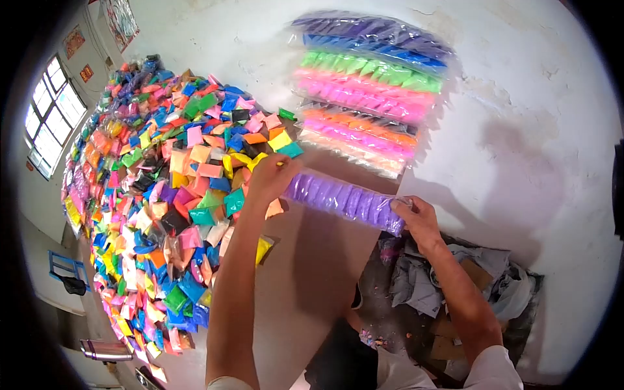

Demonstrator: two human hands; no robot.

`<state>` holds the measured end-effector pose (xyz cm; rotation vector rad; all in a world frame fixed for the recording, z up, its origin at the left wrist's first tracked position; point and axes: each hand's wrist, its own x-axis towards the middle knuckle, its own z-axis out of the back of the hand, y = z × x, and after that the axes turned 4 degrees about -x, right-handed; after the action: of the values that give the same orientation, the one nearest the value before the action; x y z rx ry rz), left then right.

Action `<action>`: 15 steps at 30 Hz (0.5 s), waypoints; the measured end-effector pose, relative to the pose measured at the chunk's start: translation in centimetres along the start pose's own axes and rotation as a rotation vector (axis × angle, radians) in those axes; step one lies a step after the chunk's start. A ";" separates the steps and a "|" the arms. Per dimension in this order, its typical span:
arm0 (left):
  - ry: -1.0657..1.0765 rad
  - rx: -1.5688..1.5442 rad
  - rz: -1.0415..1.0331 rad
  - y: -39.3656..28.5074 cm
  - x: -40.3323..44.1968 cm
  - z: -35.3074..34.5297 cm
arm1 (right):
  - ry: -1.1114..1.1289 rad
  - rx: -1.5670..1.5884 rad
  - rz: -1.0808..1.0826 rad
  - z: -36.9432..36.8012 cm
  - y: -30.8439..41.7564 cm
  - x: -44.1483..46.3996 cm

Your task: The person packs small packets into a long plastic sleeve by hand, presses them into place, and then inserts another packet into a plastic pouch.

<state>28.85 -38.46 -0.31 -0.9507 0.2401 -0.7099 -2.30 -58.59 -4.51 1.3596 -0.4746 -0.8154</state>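
Stretched between my two hands is a long clear plastic bag of purple packets (344,200), the packets lined up in a row inside. My left hand (274,174) pinches its left end, fingers closed. At the other end, my right hand (416,220) grips the bag's right edge with the thumb on top. The bag hangs above the brown tabletop (292,286). Just beyond it lies a stack of similar long bags (370,91), in dark purple, blue, green, pink, orange and peach rows.
A big heap of loose colourful packets (188,214) covers the left side of the table, with filled bags (81,185) behind it. A white wall (520,97) stands at the right. Below the table's right edge lie crumpled grey plastic (416,286) and cardboard (448,338).
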 end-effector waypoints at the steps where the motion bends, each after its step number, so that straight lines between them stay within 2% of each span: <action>1: -0.028 0.057 -0.017 -0.2 1.3 -0.5 | -0.001 -0.009 0.001 -0.2 0.3 0.5; 3: -0.052 0.109 -0.029 -0.6 1.8 -2.0 | -0.047 -0.018 -0.109 -0.6 0.5 1.2; 5: -0.285 0.121 -0.144 -0.8 0.3 -3.4 | -0.052 -0.035 -0.117 -0.6 0.3 2.0; 6: -0.359 0.288 -0.339 0.0 -0.4 -3.9 | -0.052 -0.047 -0.120 -0.6 0.2 2.3; 7: -0.358 0.287 -0.336 0.9 -1.6 -4.5 | -0.051 -0.048 -0.122 -0.7 0.1 2.5; 9: -0.351 0.344 -0.478 -0.5 -5.4 -5.4 | -0.093 -0.078 -0.063 -1.0 0.1 2.5; 11: -0.236 0.201 -0.424 -0.8 -10.6 -6.3 | -0.120 -0.078 -0.040 -1.4 0.5 2.0; 13: -0.216 0.170 -0.416 -1.5 -15.0 -6.6 | -0.144 -0.072 -0.014 -1.8 0.0 2.0; 15: -0.206 0.159 -0.384 -1.5 -18.3 -6.6 | -0.236 -0.107 0.142 -2.2 -2.2 3.2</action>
<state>11.20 -31.47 -4.93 -0.9183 -0.1847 -0.9594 0.87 -59.53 -7.58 1.1231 -0.6943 -0.8749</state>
